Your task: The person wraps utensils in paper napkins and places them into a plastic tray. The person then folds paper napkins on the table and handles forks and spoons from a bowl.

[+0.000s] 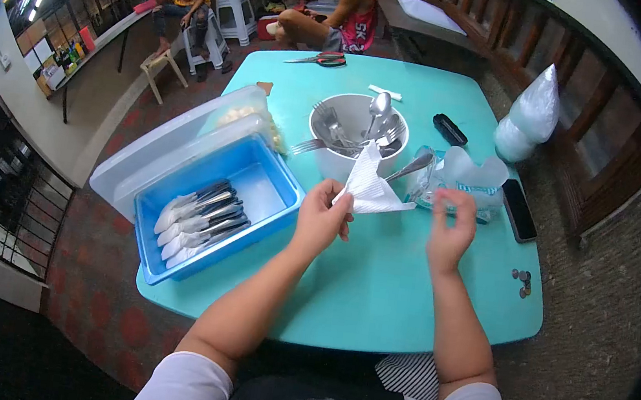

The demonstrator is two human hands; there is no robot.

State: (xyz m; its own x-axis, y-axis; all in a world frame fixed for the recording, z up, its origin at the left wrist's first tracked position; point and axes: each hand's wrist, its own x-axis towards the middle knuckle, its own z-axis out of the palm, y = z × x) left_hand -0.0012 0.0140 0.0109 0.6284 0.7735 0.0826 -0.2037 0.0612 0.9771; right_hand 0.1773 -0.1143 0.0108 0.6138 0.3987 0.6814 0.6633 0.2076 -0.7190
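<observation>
My left hand (324, 218) is closed on a white paper napkin (374, 184), pinching its lower left corner so that it fans out to the right. My right hand (451, 232), slightly blurred, is raised to the right of the napkin, with bent fingers apart and nothing visible in them. Behind the napkin stands a white bucket (328, 161) holding several forks and spoons (379, 106). A piece of cutlery (413, 165) slants out by the napkin's right edge; whether the napkin wraps it is hidden. At left, a blue bin (279, 183) contains several napkin-wrapped utensils (203, 222).
A clear lid (161, 142) leans behind the bin. Plastic packaging (469, 177), a black phone (519, 211), a dark case (449, 130), coins (523, 282), scissors (325, 59) and a wrapped white bundle (530, 117) lie around the turquoise table (372, 301). Two people sit beyond.
</observation>
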